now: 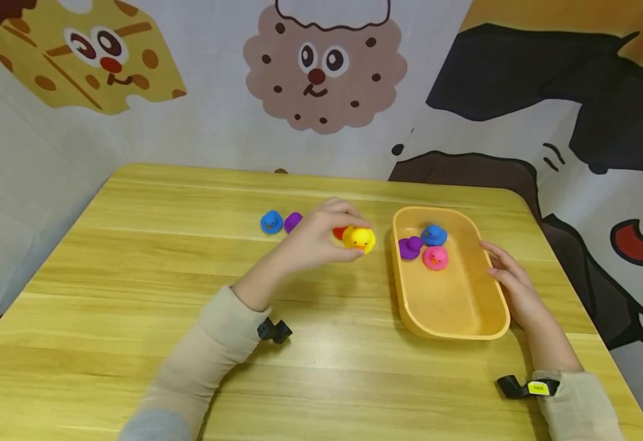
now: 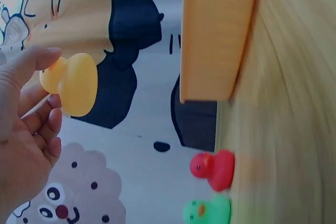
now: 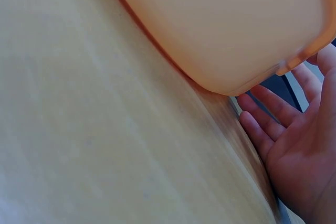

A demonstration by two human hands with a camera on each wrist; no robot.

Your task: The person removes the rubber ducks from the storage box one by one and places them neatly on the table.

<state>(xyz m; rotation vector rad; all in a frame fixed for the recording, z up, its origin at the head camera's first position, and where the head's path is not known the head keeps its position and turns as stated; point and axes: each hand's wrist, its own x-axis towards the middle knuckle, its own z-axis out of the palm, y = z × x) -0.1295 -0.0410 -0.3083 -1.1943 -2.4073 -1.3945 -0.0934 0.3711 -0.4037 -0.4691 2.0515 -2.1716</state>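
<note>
"What's closest to you?"

"My beige sleeves (image 1: 228, 321), each with a black device (image 1: 274, 331) at the wrist. The right one carries a yellow label (image 1: 539, 388) with dark marks too small for me to read. Below spreads the bench (image 1: 354, 386), yellowish wood, its grain running mostly side to side, with a faint sheen."

"And your hands?"

"My right hand (image 1: 520, 297) is loose, relaxed fingers resting at the right rim of the orange tray (image 1: 454, 306). My left hand (image 1: 318, 239) pinches a yellow duck (image 1: 359, 240) between thumb and fingers, above the bench, just left of the tray."

"What's about them?"

"A pink duck (image 1: 436, 258), a purple duck (image 1: 409, 247) and a blue duck (image 1: 434, 235) sit near the tray's far end. Left of it, on the wood, are a red duck (image 2: 212, 169), a green duck (image 2: 210, 211) beside it, a second purple one (image 1: 293, 222) partly behind my hand, and a second blue one (image 1: 271, 222)."

"And past the bench?"

"Its far corners are rounded. Behind hangs a pale, creased backdrop (image 1: 206, 135) printed with a smiling cheese wedge (image 1: 87, 61), a smiling pinkish biscuit (image 1: 324, 98) and big black shapes (image 1: 520, 73) on the right."
</note>
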